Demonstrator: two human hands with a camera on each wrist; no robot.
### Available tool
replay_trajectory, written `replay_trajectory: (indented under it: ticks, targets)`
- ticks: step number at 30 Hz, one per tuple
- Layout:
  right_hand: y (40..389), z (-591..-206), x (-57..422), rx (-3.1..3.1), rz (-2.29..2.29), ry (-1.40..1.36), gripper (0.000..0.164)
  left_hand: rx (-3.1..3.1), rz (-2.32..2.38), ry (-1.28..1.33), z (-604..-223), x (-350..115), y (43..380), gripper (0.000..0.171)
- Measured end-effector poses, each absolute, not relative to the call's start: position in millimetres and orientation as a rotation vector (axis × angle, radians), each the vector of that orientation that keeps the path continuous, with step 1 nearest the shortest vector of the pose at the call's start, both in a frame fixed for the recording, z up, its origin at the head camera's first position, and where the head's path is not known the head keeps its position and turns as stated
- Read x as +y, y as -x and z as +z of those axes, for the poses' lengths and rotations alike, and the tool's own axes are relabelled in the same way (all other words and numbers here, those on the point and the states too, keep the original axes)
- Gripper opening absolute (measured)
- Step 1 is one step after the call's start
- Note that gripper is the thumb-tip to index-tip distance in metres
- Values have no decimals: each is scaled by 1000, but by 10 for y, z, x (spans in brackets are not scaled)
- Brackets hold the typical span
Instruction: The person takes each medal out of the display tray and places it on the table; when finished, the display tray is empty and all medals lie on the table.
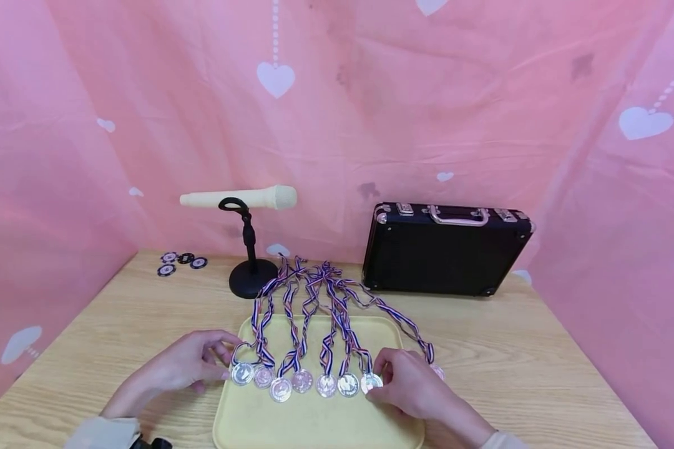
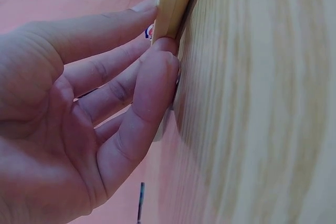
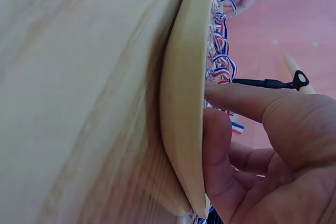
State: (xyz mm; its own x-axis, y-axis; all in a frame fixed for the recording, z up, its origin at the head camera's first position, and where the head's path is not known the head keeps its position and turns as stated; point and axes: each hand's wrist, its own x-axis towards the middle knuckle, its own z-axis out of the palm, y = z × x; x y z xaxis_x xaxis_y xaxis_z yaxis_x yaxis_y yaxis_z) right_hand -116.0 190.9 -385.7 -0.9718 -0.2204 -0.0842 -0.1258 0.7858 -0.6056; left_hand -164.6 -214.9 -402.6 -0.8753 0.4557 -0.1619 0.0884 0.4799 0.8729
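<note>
On a yellow tray (image 1: 314,430) lies a row of several round medals (image 1: 281,390) with striped red, white and blue ribbons (image 1: 289,305) stretching up past its far edge. My right hand (image 1: 412,383) pinches the rightmost silvery medal (image 1: 371,382) on the tray between thumb and fingertips, low over the surface. Another medal (image 1: 437,372) peeks out from behind that hand, beyond the tray's right rim. My left hand (image 1: 182,362) is at the tray's left rim, its loosely bent fingers (image 2: 149,82) touching the edge, close to the leftmost medal (image 1: 243,373).
Behind the tray stands a black microphone stand (image 1: 253,274) holding a cream microphone (image 1: 241,198). A black case (image 1: 444,255) with a silver handle leans at the back right. Several poker chips (image 1: 185,258) lie at the back left, before a pink cloth backdrop (image 1: 337,125).
</note>
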Motion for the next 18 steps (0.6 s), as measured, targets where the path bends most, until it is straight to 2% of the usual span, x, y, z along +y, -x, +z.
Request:
replay_trajectory:
  ticks: [8, 18]
  targets:
    - [1160, -3850, 1942, 2751, -1052, 307, 32, 2352, 1365, -441, -4026, -2153, 1637, 55]
    - [1165, -3889, 2089, 2471, -1363, 317, 22, 2357, 1372, -483, -4057, -2166, 1630, 54]
